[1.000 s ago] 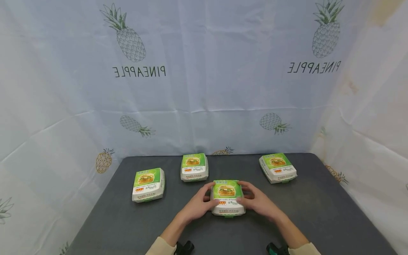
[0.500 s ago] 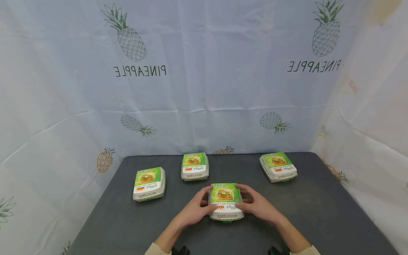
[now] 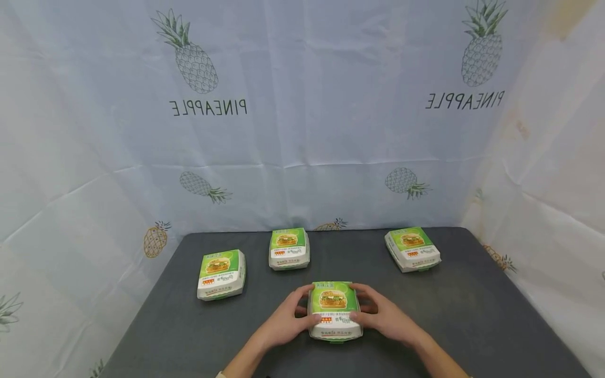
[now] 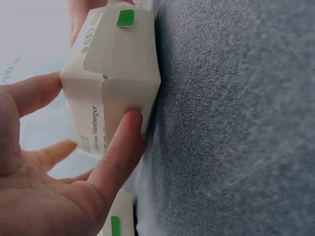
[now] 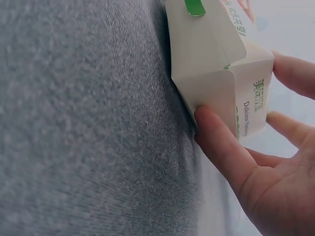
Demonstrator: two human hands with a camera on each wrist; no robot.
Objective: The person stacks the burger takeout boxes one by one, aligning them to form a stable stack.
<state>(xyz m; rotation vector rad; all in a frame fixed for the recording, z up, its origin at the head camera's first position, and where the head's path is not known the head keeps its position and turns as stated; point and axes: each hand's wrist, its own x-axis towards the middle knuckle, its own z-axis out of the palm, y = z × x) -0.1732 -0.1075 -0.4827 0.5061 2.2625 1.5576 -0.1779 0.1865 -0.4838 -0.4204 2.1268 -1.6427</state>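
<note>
The burger box is flanked by both hands on the counter, nearer the person than the three similar boxes. Its left side is gripped by the left hand and its right side by the right hand, with a thumb placed at each side of the lid. No clear long axis is shown by its squarish lid, and neither hand is set nearer.
</note>
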